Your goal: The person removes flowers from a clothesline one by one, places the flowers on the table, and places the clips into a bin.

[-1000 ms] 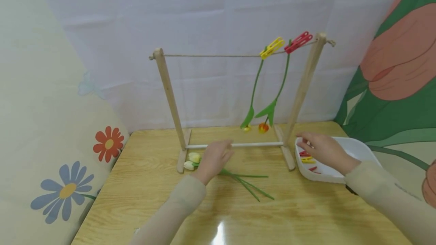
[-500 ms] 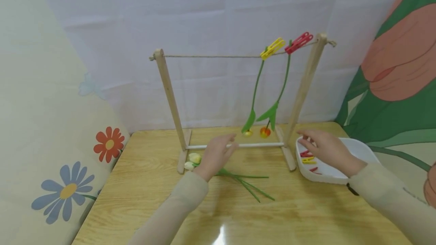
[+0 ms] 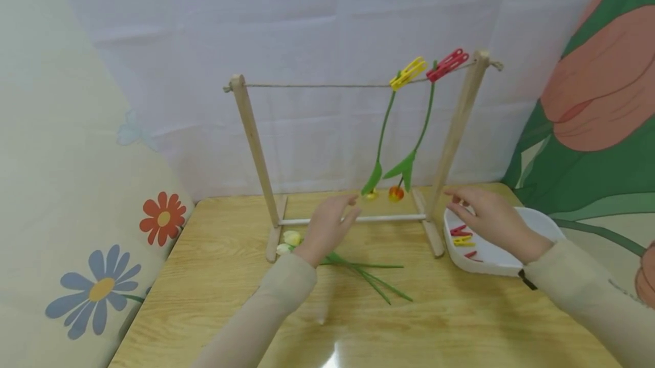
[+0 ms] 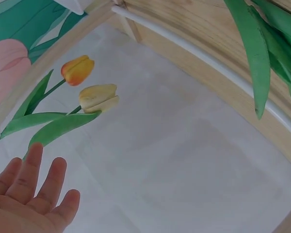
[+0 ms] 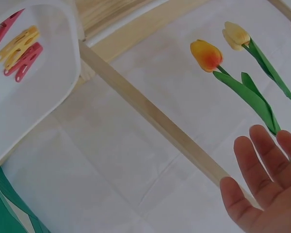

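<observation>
My left hand (image 3: 329, 228) hovers above several tulips on the table, whose pale yellow heads (image 3: 292, 238) and bare green stems (image 3: 368, 277) stick out on either side of it. Its fingers are spread and hold nothing in the left wrist view. Near the left rim of a white tray (image 3: 542, 223), my right hand (image 3: 488, 223) is held in the air with relaxed fingers and nothing in it. An orange tulip (image 5: 206, 55) and a yellow tulip (image 5: 236, 36) hang head down from the cord, held by a red clothespin (image 3: 448, 65) and a yellow clothespin (image 3: 407, 73).
A wooden frame with two posts (image 3: 249, 140) carries the cord (image 3: 317, 86) and a white lower rod (image 3: 389, 218). Red and yellow clothespins (image 3: 463, 241) lie in the tray. Behind stands a white cloth backdrop (image 3: 307, 27), with flower-printed panels at both sides.
Both hands have stayed over nearly the same spots, the left shifting slightly right and up. The hanging tulips sway a little. Nothing was taken hold of or let go.
</observation>
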The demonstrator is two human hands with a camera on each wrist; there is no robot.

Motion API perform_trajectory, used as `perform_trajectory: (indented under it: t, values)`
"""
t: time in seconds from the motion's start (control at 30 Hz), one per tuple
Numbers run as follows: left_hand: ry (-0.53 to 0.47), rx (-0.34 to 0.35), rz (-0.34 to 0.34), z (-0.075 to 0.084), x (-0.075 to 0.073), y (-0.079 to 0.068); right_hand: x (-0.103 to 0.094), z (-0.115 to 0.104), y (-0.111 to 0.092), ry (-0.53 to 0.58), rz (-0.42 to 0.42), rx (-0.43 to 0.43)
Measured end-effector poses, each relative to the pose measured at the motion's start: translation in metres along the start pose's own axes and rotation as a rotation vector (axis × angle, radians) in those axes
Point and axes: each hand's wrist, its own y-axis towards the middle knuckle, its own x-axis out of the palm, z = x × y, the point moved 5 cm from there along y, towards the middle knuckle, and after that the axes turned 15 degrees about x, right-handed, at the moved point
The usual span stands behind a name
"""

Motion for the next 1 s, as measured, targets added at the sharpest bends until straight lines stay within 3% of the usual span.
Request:
perform_trajectory:
  t: [0.13,0.33,1.0]
  values:
    - [-0.041,-0.024,-0.005,0.0,0.0,0.002,0.0,-0.001,0.001,0.014,-0.016,0.013]
    - [-0.03,0.012,0.033,0.004,-0.003,0.007,-0.003,-0.005,0.001,0.028,-0.025,0.024]
    - [-0.094,-0.013,0.101,0.011,-0.009,0.026,-0.015,-0.015,0.011,0.01,0.081,-0.014]
